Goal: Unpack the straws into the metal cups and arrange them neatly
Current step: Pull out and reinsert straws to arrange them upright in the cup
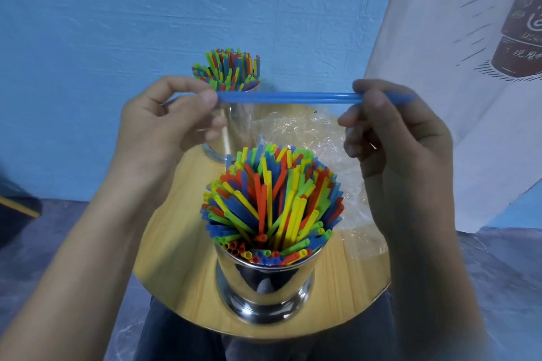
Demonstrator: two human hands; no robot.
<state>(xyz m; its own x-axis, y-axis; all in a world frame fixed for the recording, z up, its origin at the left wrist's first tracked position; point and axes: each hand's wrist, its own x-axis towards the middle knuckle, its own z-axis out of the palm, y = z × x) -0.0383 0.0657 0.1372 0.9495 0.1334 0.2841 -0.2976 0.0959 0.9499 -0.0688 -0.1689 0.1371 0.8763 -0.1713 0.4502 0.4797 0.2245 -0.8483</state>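
Blue straws span level between pinching left hand and right hand.

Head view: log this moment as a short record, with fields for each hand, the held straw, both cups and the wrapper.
blue plastic straw: held level above the cups, possibly two side by side
left hand: pinches one end of it
right hand: pinches the other end
near shiny metal cup: packed with mixed-colour straws, fanned unevenly
far shiny metal cup: also full, partly behind the left hand
clear plastic wrapper: crumpled on the round wooden table, right of the cups
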